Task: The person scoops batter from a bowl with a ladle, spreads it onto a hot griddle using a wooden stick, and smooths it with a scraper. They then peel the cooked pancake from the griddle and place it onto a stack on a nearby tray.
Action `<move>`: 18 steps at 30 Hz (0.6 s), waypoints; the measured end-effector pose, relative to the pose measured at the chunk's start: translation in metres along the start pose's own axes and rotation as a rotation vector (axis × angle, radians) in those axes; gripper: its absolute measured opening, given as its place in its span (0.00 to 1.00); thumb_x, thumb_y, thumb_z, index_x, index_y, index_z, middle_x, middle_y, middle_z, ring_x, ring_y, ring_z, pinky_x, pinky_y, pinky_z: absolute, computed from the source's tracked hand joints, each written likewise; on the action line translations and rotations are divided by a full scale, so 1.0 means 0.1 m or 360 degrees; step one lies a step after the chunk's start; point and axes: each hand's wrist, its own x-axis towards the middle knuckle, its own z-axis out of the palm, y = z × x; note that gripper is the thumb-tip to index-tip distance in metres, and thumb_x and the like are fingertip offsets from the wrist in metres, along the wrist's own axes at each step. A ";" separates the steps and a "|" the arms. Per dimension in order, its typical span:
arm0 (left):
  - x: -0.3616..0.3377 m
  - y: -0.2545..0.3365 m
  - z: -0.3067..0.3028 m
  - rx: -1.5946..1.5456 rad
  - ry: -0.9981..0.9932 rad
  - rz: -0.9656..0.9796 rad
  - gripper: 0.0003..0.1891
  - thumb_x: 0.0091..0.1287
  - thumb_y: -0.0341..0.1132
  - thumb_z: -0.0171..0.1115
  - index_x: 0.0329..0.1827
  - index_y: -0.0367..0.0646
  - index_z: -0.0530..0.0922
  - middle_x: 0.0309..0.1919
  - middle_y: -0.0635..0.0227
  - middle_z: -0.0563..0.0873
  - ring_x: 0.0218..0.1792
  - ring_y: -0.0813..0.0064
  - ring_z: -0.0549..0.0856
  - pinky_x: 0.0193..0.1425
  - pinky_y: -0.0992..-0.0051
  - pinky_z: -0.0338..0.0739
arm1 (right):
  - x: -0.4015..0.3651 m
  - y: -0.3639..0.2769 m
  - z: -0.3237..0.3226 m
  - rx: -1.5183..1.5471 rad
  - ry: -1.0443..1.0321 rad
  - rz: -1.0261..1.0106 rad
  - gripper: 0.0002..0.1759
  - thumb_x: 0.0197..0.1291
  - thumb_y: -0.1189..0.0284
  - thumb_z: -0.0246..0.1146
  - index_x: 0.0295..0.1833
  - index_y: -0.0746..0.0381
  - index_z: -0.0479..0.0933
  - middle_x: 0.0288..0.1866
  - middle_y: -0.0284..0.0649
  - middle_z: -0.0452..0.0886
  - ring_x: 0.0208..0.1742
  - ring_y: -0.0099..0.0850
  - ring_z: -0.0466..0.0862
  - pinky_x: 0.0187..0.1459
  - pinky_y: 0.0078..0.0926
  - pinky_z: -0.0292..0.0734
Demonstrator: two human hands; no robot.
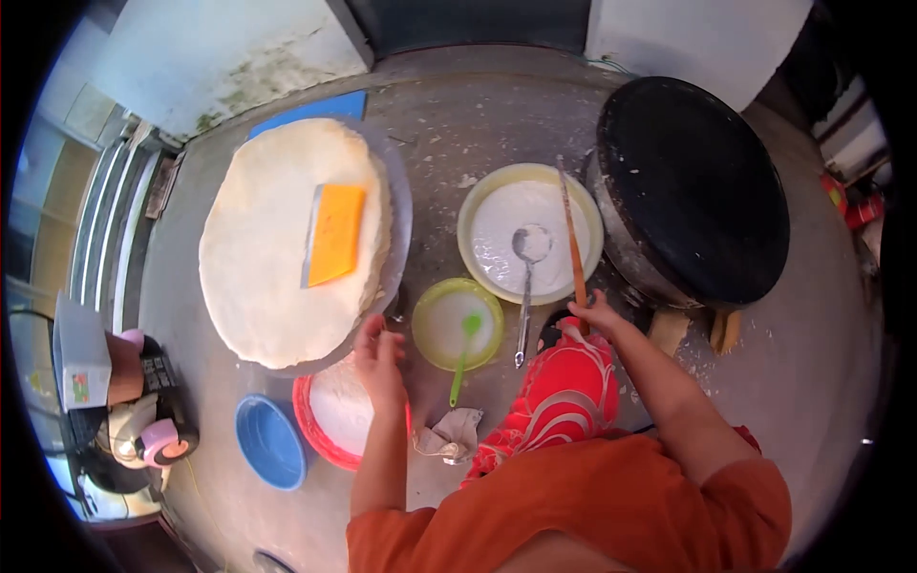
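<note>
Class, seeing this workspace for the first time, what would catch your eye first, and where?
The black griddle at the upper right stands out, as does the pale flatbread-like round on the left, with an orange scraper on it. Between them sits a cream bowl of white batter; just below, the right hand grips a wooden stick.

No text, brand or number is possible to read here. At the left side, the white container [78,334] carries 1 small label [80,387] with green and red colours, but its details are too small to read. The black object [159,373] near it shows pale marks, and these also are not clear enough to be read as letters or numbers.
</note>
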 end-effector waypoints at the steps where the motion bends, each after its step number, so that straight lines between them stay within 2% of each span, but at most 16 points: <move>1: -0.09 -0.19 0.06 0.0018 -0.0065 0.0001 0.16 0.60 0.27 0.54 0.52 0.35 0.70 0.43 0.66 0.77 0.33 0.82 0.77 0.31 0.84 0.71 | -0.02 -0.03 0.04 0.0012 0.0021 0.0016 0.51 0.43 0.59 0.70 0.67 0.63 0.48 0.54 0.50 0.71 0.52 0.40 0.74 0.51 0.38 0.70; 2: -0.15 -0.44 0.11 0.0036 -0.0122 0.0001 0.16 0.60 0.27 0.54 0.52 0.35 0.70 0.43 0.67 0.77 0.34 0.81 0.77 0.31 0.83 0.71 | -0.02 -0.06 0.07 0.0327 -0.0061 0.0115 0.42 0.48 0.62 0.67 0.65 0.62 0.53 0.49 0.48 0.73 0.47 0.37 0.76 0.45 0.36 0.73; 3: -0.19 -0.70 0.12 0.0259 -0.0226 0.0073 0.16 0.60 0.28 0.54 0.52 0.35 0.70 0.43 0.65 0.77 0.37 0.78 0.77 0.37 0.80 0.72 | -0.02 -0.06 0.07 0.0641 -0.0147 0.0212 0.34 0.52 0.65 0.64 0.62 0.62 0.58 0.44 0.46 0.75 0.41 0.34 0.78 0.39 0.35 0.75; 4: -0.22 -0.97 0.12 0.0477 -0.0328 0.0148 0.16 0.60 0.29 0.54 0.52 0.36 0.70 0.43 0.64 0.76 0.40 0.75 0.77 0.42 0.78 0.73 | 0.00 -0.07 0.03 0.0644 -0.0137 0.0222 0.34 0.52 0.65 0.64 0.62 0.62 0.58 0.44 0.46 0.75 0.41 0.34 0.78 0.39 0.35 0.75; 6: -0.26 -1.43 0.09 0.1299 -0.0394 0.0328 0.18 0.56 0.30 0.56 0.51 0.37 0.71 0.46 0.58 0.76 0.43 0.62 0.77 0.47 0.70 0.72 | -0.01 -0.13 -0.09 0.0585 -0.0207 -0.0009 0.16 0.58 0.71 0.56 0.52 0.61 0.66 0.32 0.40 0.75 0.29 0.27 0.77 0.26 0.27 0.73; 7: -0.30 -1.65 0.10 0.1651 -0.0420 0.0381 0.23 0.53 0.36 0.57 0.54 0.40 0.69 0.51 0.54 0.72 0.50 0.53 0.72 0.52 0.60 0.68 | -0.03 -0.17 -0.17 0.0388 -0.0066 -0.0131 0.07 0.60 0.73 0.52 0.43 0.61 0.68 0.26 0.37 0.74 0.21 0.25 0.75 0.19 0.23 0.69; 8: -0.36 -1.78 0.11 0.1636 -0.0440 0.0383 0.23 0.53 0.36 0.57 0.54 0.40 0.69 0.51 0.54 0.72 0.50 0.53 0.72 0.52 0.60 0.68 | -0.14 -0.29 -0.30 0.0386 -0.0043 -0.0126 0.07 0.60 0.73 0.52 0.43 0.61 0.68 0.26 0.37 0.74 0.21 0.25 0.75 0.19 0.23 0.69; 10: -0.47 -2.05 0.15 0.2214 -0.0367 0.0028 0.27 0.54 0.42 0.57 0.57 0.41 0.66 0.57 0.54 0.66 0.57 0.52 0.65 0.55 0.55 0.64 | -0.43 -0.52 -0.64 -0.0019 0.0091 -0.0506 0.13 0.60 0.74 0.52 0.51 0.59 0.68 0.25 0.37 0.73 0.17 0.24 0.72 0.19 0.23 0.69; 11: -0.48 -2.17 0.12 0.2194 -0.0378 -0.0045 0.31 0.54 0.45 0.57 0.60 0.42 0.63 0.60 0.54 0.62 0.60 0.52 0.60 0.57 0.51 0.61 | -0.54 -0.56 -0.80 0.0061 0.0226 -0.0687 0.17 0.60 0.75 0.52 0.56 0.57 0.66 0.25 0.37 0.73 0.16 0.24 0.71 0.19 0.23 0.69; 12: -0.50 -2.29 0.09 0.2180 -0.0403 -0.0035 0.31 0.54 0.45 0.57 0.60 0.42 0.63 0.60 0.54 0.62 0.60 0.52 0.60 0.57 0.51 0.61 | -0.62 -0.59 -0.97 0.0137 0.0357 -0.0872 0.22 0.59 0.75 0.52 0.61 0.55 0.64 0.25 0.37 0.74 0.15 0.23 0.70 0.19 0.23 0.69; 14: -0.52 -2.31 0.07 0.2253 -0.0334 0.0031 0.31 0.54 0.46 0.58 0.60 0.42 0.64 0.60 0.55 0.62 0.60 0.53 0.61 0.57 0.52 0.61 | -0.71 -0.59 -1.35 -0.0051 0.0762 -0.0784 0.29 0.58 0.77 0.51 0.67 0.51 0.57 0.25 0.40 0.74 0.18 0.27 0.72 0.23 0.27 0.71; 16: -0.51 -2.31 0.06 0.2252 -0.0322 0.0064 0.31 0.53 0.46 0.58 0.60 0.42 0.64 0.59 0.55 0.62 0.60 0.53 0.61 0.57 0.53 0.61 | -0.48 -0.23 -1.67 -0.0211 0.1268 -0.0728 0.32 0.56 0.79 0.50 0.67 0.50 0.56 0.26 0.44 0.75 0.22 0.35 0.75 0.27 0.32 0.71; 17: -0.51 -2.31 0.06 0.2253 -0.0299 0.0089 0.31 0.53 0.45 0.59 0.60 0.42 0.64 0.59 0.55 0.62 0.60 0.53 0.61 0.57 0.53 0.61 | -0.52 -0.20 -1.66 -0.0288 0.1461 -0.0558 0.33 0.55 0.80 0.49 0.67 0.48 0.55 0.29 0.48 0.76 0.29 0.42 0.77 0.33 0.34 0.71; 18: -0.50 -2.30 0.06 0.2249 -0.0303 0.0093 0.31 0.53 0.45 0.59 0.60 0.42 0.64 0.59 0.55 0.62 0.60 0.53 0.61 0.57 0.53 0.61 | -0.61 -0.12 -1.56 -0.0404 0.1327 -0.0542 0.33 0.55 0.79 0.49 0.67 0.48 0.55 0.31 0.50 0.77 0.30 0.42 0.78 0.34 0.34 0.71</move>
